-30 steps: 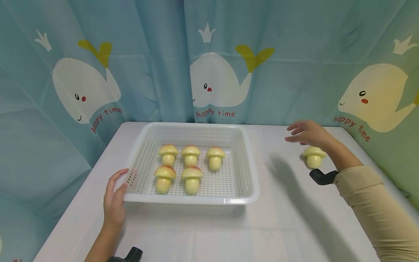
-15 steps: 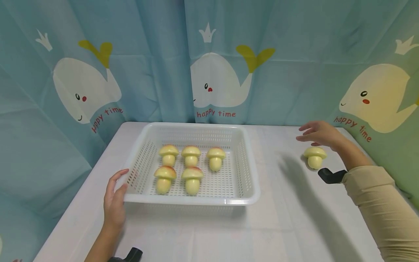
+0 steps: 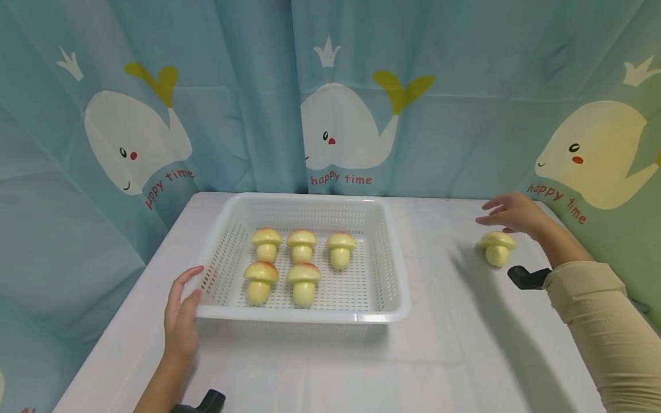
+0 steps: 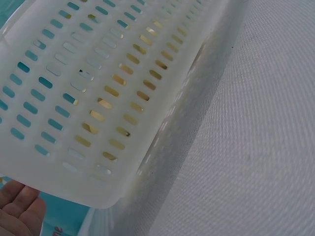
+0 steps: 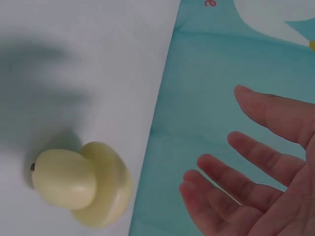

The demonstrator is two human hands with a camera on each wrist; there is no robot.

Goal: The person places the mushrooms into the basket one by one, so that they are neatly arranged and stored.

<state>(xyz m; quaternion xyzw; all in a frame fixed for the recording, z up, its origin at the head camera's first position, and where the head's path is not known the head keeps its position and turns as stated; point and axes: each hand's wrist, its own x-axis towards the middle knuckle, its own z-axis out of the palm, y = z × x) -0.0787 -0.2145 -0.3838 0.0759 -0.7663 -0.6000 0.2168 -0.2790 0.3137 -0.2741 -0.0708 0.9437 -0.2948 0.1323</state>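
A white perforated plastic basket stands on the table, with several toy mushrooms in it, pale yellow with reddish-tinged caps. At its left side my left hand holds the rim with thumb and fingers; the left wrist view shows the fingertips against the basket's edge. A lone pale yellow mushroom lies on the table to the right, also seen in the right wrist view. Above and just behind it hovers my right hand, fingers spread and loosely bent, touching nothing.
The table has a white cloth. Blue-green curtains with printed whales close off the back and both sides. A shadow of the right arm falls across the table right of the basket.
My right hand has moved rightward, from left of the lone mushroom to a place over and behind it. The left hand, the basket and the mushrooms have stayed put.
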